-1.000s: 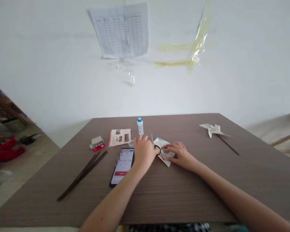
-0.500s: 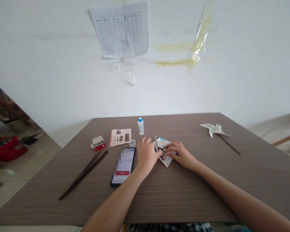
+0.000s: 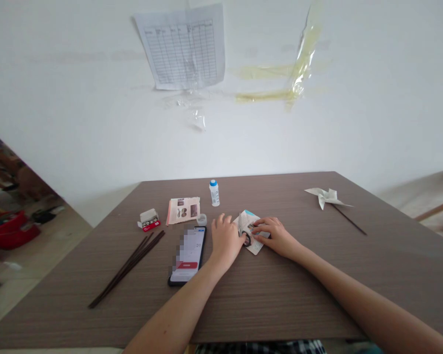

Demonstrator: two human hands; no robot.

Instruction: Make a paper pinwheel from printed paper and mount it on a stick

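A folded piece of printed paper (image 3: 251, 227) lies on the brown table (image 3: 280, 295) just past my hands. My left hand (image 3: 225, 241) is closed on small black-handled scissors (image 3: 244, 235), their blades lying over the left part of the paper. To the right, my right hand (image 3: 276, 235) rests on the paper with its fingers pressing it flat. Both forearms reach in from the table's near edge.
A phone (image 3: 189, 254) with a lit screen lies left of my left hand. Several dark thin sticks (image 3: 127, 268), a small red-and-white box (image 3: 148, 219), a printed booklet (image 3: 183, 210), a blue-capped white bottle (image 3: 214, 192) and a paper pinwheel (image 3: 328, 197) on a stick are also on the table.
My left hand has drawn slightly nearer with the scissors, whose blades now lie lower over the paper. The right hand has stayed on the paper.
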